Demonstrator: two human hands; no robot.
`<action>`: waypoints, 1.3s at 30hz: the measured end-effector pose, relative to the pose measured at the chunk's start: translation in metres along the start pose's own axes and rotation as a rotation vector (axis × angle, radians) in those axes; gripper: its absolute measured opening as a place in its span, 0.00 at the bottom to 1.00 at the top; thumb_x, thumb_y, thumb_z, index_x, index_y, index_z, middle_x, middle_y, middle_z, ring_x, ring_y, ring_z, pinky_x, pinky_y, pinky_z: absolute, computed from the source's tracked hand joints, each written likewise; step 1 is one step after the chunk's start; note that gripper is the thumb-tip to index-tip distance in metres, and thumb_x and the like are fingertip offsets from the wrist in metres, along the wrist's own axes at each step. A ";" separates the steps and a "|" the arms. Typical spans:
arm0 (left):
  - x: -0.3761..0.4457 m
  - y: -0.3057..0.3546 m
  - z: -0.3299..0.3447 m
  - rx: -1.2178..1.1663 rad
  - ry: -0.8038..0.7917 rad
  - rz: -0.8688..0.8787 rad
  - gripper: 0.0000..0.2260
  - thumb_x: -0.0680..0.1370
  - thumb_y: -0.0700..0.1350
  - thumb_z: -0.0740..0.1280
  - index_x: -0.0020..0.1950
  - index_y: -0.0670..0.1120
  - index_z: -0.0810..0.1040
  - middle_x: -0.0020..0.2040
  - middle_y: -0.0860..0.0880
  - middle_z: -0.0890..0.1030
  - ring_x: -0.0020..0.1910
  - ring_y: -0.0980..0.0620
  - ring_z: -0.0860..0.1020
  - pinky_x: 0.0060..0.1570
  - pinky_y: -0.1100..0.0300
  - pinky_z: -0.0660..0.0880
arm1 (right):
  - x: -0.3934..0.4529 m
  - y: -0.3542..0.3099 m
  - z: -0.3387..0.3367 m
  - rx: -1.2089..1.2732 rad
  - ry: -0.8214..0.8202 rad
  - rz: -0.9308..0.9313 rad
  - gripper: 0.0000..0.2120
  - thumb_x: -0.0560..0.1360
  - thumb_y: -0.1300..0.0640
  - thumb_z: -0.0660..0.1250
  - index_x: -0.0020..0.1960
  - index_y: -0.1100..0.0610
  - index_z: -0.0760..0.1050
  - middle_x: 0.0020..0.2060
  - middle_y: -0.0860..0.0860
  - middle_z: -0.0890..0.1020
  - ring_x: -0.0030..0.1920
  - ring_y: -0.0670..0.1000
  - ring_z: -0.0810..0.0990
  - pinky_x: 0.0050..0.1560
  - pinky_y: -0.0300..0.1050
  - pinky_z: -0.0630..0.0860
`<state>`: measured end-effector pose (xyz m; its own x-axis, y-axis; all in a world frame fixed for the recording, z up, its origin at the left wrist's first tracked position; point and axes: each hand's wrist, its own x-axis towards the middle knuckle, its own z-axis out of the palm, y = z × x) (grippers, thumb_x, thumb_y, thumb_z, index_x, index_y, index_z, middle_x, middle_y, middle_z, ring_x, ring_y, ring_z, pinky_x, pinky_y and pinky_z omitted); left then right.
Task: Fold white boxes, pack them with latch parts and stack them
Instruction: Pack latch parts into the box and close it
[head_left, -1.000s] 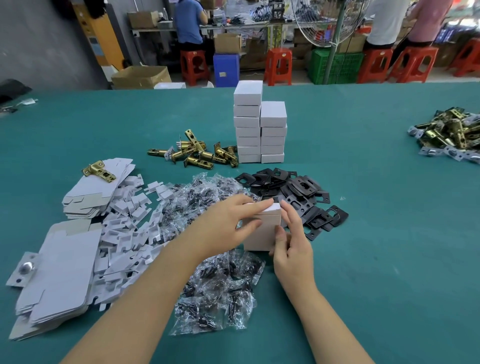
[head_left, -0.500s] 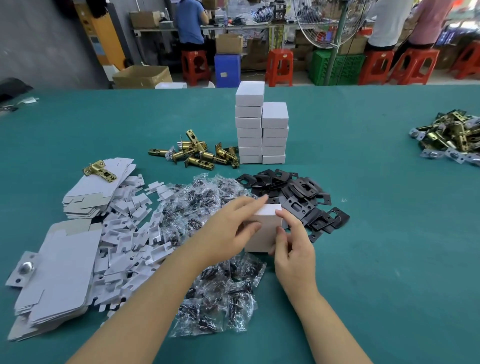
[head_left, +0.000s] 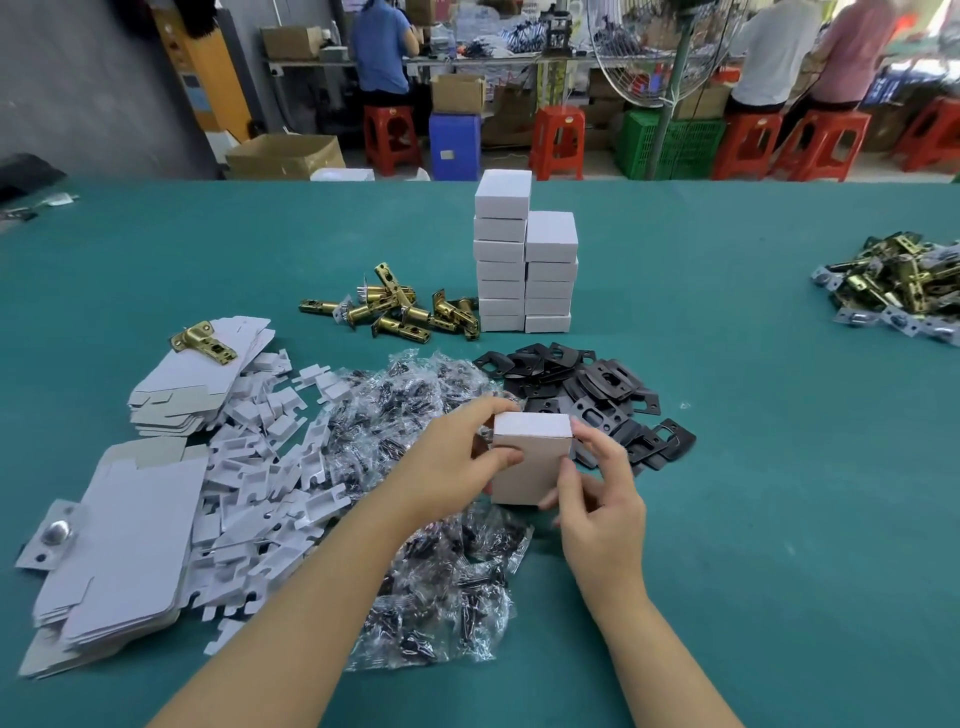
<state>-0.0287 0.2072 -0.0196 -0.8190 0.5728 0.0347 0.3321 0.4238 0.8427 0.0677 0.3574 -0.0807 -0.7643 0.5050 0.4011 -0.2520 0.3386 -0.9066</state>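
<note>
Single head-worn wide-angle view, looking forward and down across the green table (head_left: 727, 467). Forearms enter from the bottom edge, close to the lens. Table fills lower three quarters; workshop background with red stools (head_left: 558, 137) spans the top strip, far off.

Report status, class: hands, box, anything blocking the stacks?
Both hands, left and right, gripping closed white box. Box held above screw bags. Path to stacks crosses black plates.

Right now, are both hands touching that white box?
Touching. The head view shows the left hand gripping the box by its left side, thumb on the front, while the right hand pinches its right edge.
</note>
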 end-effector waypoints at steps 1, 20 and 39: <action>-0.002 0.004 -0.002 -0.011 0.002 0.015 0.17 0.80 0.41 0.70 0.66 0.56 0.75 0.54 0.57 0.81 0.40 0.56 0.83 0.38 0.56 0.83 | 0.000 -0.004 -0.003 0.050 0.044 0.033 0.18 0.82 0.63 0.65 0.64 0.42 0.73 0.42 0.42 0.83 0.28 0.50 0.80 0.28 0.46 0.78; 0.027 -0.002 -0.025 -0.019 0.471 0.215 0.23 0.80 0.38 0.66 0.74 0.55 0.71 0.73 0.50 0.71 0.51 0.55 0.81 0.46 0.68 0.80 | 0.117 -0.084 0.004 0.634 0.003 0.817 0.10 0.81 0.59 0.67 0.58 0.64 0.74 0.35 0.58 0.86 0.31 0.51 0.85 0.27 0.39 0.80; 0.072 -0.090 -0.021 -0.380 0.495 -0.301 0.09 0.81 0.43 0.66 0.48 0.58 0.81 0.40 0.48 0.82 0.32 0.51 0.76 0.31 0.58 0.74 | 0.349 -0.032 0.075 0.025 0.117 0.624 0.12 0.82 0.66 0.51 0.63 0.60 0.67 0.42 0.57 0.76 0.23 0.50 0.80 0.24 0.43 0.79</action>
<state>-0.1272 0.1960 -0.0816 -0.9970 0.0430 -0.0648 -0.0558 0.1867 0.9808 -0.2354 0.4628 0.0781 -0.7024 0.6850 -0.1935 0.2053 -0.0653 -0.9765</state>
